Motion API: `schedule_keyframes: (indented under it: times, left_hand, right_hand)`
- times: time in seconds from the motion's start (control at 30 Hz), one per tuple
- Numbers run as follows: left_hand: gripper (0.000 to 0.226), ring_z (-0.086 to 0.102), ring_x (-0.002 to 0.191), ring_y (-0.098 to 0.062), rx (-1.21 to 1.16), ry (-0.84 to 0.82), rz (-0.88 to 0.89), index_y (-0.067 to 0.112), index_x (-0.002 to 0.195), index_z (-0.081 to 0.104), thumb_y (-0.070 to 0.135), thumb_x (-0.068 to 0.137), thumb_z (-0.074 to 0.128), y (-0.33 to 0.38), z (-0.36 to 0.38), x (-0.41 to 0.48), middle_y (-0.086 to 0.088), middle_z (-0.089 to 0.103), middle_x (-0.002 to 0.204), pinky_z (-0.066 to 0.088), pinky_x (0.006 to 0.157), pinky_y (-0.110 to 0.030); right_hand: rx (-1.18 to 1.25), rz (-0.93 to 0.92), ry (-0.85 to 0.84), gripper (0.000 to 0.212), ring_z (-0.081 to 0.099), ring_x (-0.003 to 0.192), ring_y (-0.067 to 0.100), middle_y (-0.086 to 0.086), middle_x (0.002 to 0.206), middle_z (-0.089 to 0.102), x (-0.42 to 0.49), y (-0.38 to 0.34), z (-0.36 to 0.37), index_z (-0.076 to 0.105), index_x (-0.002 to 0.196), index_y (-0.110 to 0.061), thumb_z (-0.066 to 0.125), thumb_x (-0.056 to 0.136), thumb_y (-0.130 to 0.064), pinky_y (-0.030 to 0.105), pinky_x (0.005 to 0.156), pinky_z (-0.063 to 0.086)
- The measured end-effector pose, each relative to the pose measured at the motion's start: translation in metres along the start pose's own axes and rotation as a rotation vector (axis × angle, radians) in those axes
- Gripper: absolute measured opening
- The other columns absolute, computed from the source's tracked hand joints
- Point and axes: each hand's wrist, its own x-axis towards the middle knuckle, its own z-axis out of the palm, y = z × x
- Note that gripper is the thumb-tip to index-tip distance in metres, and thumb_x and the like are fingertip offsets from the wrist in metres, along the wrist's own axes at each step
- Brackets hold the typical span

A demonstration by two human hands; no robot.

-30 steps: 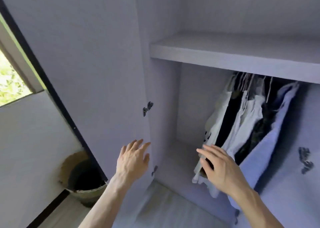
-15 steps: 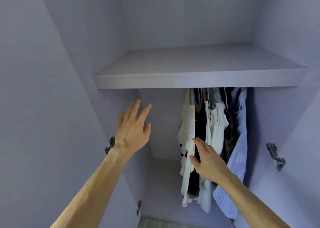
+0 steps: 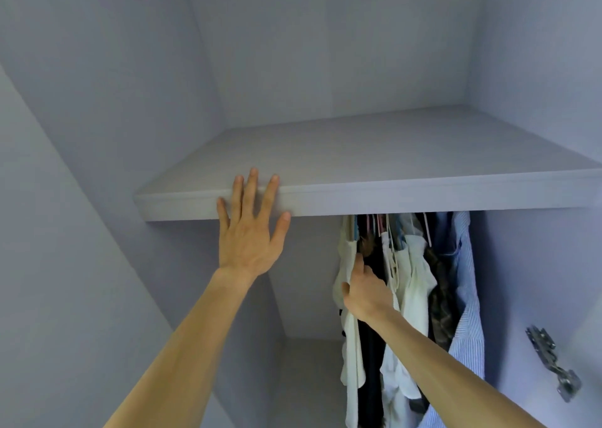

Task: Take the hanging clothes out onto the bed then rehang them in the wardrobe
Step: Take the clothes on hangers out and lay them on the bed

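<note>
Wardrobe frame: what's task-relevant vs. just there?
Job: hanging clothes; right hand reaching in among them; left hand flat against the shelf edge.
Just there: the shelf; metal door hinge at right.

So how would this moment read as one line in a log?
stage: nothing taken out yet | left hand: flat against shelf edge | right hand: in among hanging clothes, grip unclear

Pale lilac shelf [image 3: 391, 154] — metal hinge [image 3: 552, 361]
</note>
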Motion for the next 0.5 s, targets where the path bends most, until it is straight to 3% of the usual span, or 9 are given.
schedule_keyframes:
  times: [0.07, 0.17, 0.27, 0.37, 0.5]
  left_hand:
    - [0.064, -0.023, 0.151, -0.019, -0.03, 0.024, -0.017, 0.042, 0.156, -0.01, 0.057, 0.103, 0.024, 0.002, 0.006, 0.002, 0.003, -0.013, 0.166, -0.002, 0.122, -0.057]
    - [0.065, -0.021, 0.151, -0.019, -0.051, 0.044, -0.026, 0.043, 0.155, -0.009, 0.056, 0.103, 0.027, 0.004, 0.009, 0.003, 0.003, -0.011, 0.167, -0.001, 0.122, -0.058]
    - [0.065, -0.019, 0.152, -0.02, -0.046, 0.054, -0.016, 0.043, 0.155, -0.009, 0.056, 0.103, 0.028, 0.002, 0.011, 0.003, 0.002, -0.008, 0.167, 0.0, 0.122, -0.058]
    - [0.064, -0.018, 0.152, -0.02, -0.038, 0.051, -0.019, 0.043, 0.155, -0.008, 0.057, 0.103, 0.027, 0.001, 0.011, 0.003, 0.002, -0.007, 0.167, 0.0, 0.122, -0.057]
    - [0.064, -0.016, 0.153, -0.021, -0.018, 0.041, -0.016, 0.042, 0.156, -0.005, 0.058, 0.103, 0.026, 0.0, 0.01, 0.002, 0.001, -0.004, 0.167, 0.003, 0.122, -0.058]
  right_hand:
    - [-0.041, 0.038, 0.028, 0.07, 0.066, 0.098, 0.029, 0.008, 0.119, 0.058, 0.012, -0.001, 0.004, 0.017, 0.152, -0.007, 0.054, 0.096, -0.027, 0.034, 0.067, 0.049]
    - [0.087, 0.08, 0.046, 0.041, 0.066, 0.086, 0.029, 0.002, 0.089, 0.058, 0.025, -0.004, 0.005, 0.037, 0.13, -0.011, 0.05, 0.096, -0.029, 0.032, 0.062, 0.045]
    - [0.312, 0.094, -0.055, 0.027, 0.065, 0.084, 0.03, 0.006, 0.092, 0.063, 0.041, -0.008, 0.002, 0.041, 0.117, -0.014, 0.05, 0.094, -0.025, 0.032, 0.065, 0.047]
    - [0.71, 0.211, -0.209, 0.019, 0.061, 0.063, 0.02, 0.008, 0.084, 0.062, 0.049, -0.011, 0.002, 0.046, 0.108, -0.01, 0.053, 0.091, -0.01, 0.029, 0.052, 0.046]
    - [0.974, 0.18, -0.208, 0.015, 0.049, 0.053, 0.012, 0.008, 0.089, 0.055, 0.05, -0.018, 0.0, 0.053, 0.103, -0.011, 0.059, 0.093, -0.002, 0.023, 0.048, 0.041]
